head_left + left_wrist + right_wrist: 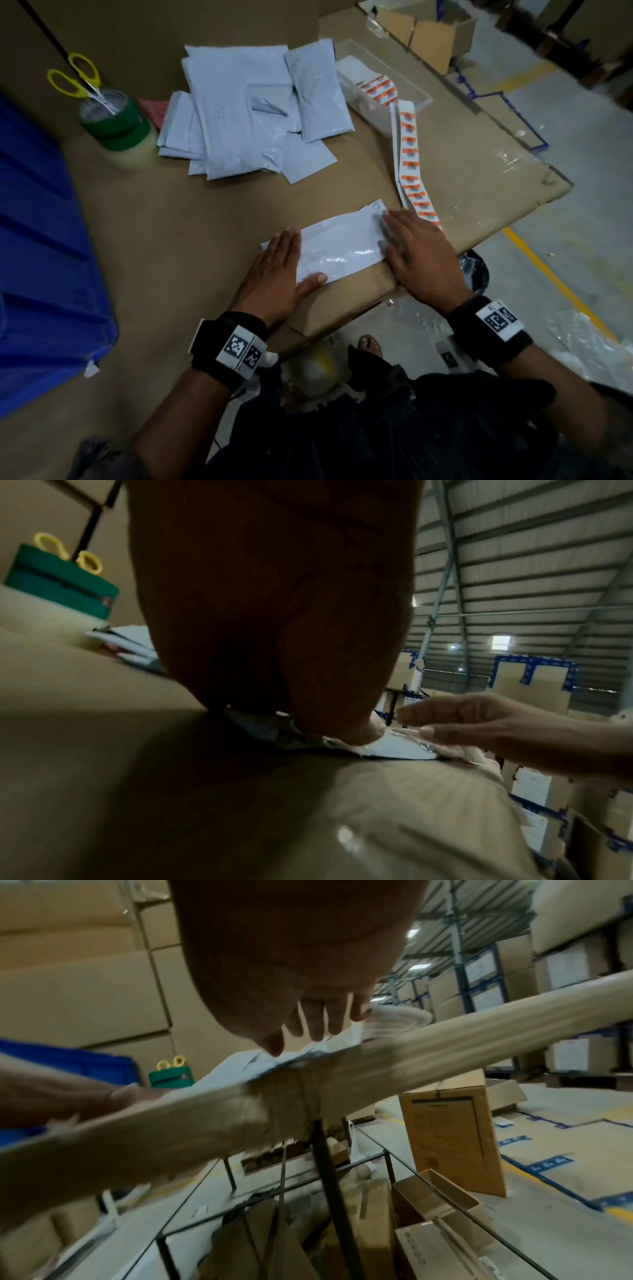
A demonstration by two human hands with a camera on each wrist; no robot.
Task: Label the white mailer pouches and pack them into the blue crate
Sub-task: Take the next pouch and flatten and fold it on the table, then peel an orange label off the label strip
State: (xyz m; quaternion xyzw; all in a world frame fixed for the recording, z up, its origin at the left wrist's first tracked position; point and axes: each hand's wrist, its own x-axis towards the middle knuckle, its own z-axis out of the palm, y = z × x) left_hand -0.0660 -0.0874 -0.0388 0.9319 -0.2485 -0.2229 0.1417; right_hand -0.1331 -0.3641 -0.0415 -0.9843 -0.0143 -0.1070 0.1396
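Note:
One white mailer pouch (337, 245) lies flat near the table's front edge. My left hand (277, 263) rests flat on its left end, fingers straight, thumb across its near corner. My right hand (416, 253) presses flat on its right end with straight fingers. In the left wrist view the pouch (394, 748) shows under my palm. In the right wrist view my fingers (315, 1026) lie on the pouch (240, 1064). A pile of white pouches (253, 113) sits at the back of the table. A strip of orange labels (409, 150) runs along the right. The blue crate (41, 240) stands at the left.
Stacked green tape rolls (116, 126) with yellow-handled scissors (77, 77) stand at the back left. A clear tray (383, 85) holds more labels at the back right. The cardboard table edge (349, 308) is just under my hands. Cardboard boxes (448, 1139) stand on the floor to the right.

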